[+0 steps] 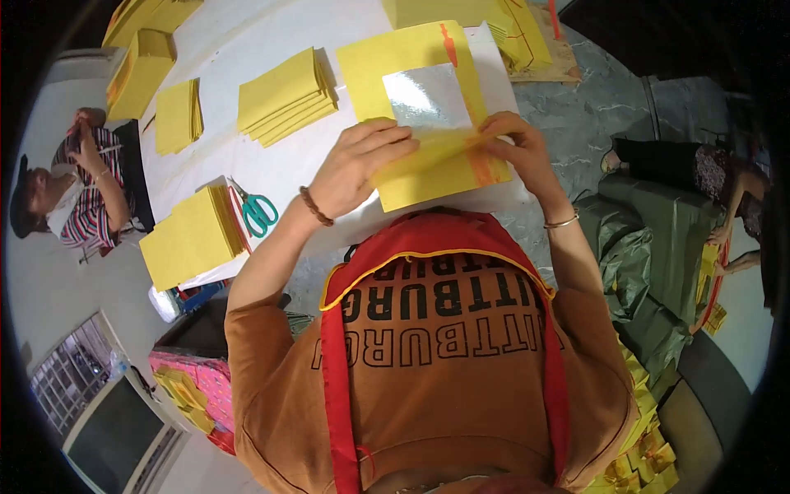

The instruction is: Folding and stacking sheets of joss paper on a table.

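A large sheet of yellow paper [366,78] lies at the near edge of the table, with a shiny silver square on it and orange-red marks down its right side. My left hand [362,156] grips the sheet from the left, its fingers bent over the paper just below the silver square. At the right edge my right hand [520,152] pinches the paper between thumb and fingers. Between the two hands a strip of the yellow paper is raised and slightly blurred. It overlaps the lower part of the silver square.
Stacks of folded yellow paper [284,95] stand left of the sheet. Green-handled scissors [259,214] lie beside a nearer yellow stack [193,239]. More yellow bundles [518,37] are at the far right. One person [95,181] sits at left; another [716,177] is at right by dark green bags [658,222].
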A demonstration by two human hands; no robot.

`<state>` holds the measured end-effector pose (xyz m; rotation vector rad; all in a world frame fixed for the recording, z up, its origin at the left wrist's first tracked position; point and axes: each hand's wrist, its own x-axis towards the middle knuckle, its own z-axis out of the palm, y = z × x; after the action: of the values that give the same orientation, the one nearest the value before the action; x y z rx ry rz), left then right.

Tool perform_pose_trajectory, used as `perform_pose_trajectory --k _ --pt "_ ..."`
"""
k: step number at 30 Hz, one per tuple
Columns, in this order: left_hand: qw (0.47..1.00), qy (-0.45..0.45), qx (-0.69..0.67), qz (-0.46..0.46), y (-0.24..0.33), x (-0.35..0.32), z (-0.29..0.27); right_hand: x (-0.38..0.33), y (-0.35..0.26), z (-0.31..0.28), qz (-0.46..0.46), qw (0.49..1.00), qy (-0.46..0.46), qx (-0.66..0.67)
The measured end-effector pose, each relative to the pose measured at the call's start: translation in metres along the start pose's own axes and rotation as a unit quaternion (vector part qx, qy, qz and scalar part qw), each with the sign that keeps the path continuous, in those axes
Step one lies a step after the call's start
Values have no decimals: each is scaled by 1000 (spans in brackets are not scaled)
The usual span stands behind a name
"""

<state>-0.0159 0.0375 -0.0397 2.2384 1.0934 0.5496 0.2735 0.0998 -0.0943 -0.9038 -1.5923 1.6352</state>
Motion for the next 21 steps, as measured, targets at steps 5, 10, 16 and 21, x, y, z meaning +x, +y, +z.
perform_pose_trajectory --k 5,10,16,21 --pt "986 127 84 66 25 -4 -2 0 -36 9 -180 934 8 -307" --pt "984 104 127 73 44 -24 6 -15 -55 8 -232 837 -149 -472" --pt "987 105 106 59 45 -28 11 -20 -60 15 -217 832 -206 -467" --pt "992 124 -14 -35 45 -28 13 -15 -54 14 -107 896 -220 -369"
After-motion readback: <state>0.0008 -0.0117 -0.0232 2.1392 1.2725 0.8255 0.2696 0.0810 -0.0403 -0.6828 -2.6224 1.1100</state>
